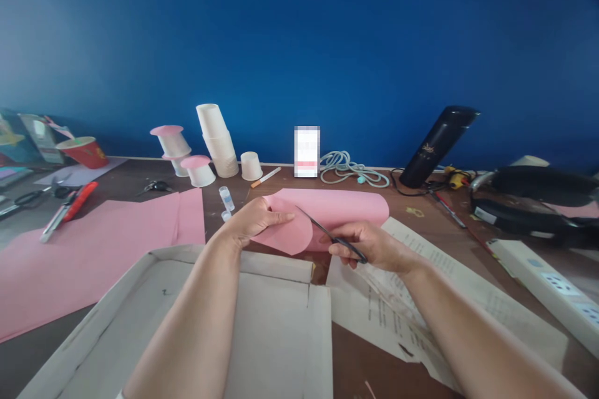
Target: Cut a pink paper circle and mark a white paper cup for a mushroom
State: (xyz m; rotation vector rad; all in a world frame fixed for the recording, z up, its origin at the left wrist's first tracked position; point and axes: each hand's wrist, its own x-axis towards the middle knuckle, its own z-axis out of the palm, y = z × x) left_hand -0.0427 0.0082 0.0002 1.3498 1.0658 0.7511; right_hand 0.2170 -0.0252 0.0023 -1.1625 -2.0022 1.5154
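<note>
Paper cups (218, 143) stand stacked near the blue wall, beside a single upturned cup (251, 166); whether they hold anything cannot be told. A red cup (84, 153) at far left contains slender items. The shallow white box (281, 336) lies beneath the left forearm. The left hand (259, 221), reaching forward, pinches pink paper (294, 230) above the desk (360, 349); the right hand (365, 246), angled inward, grips scissors (344, 245), blades against the sheet.
</note>
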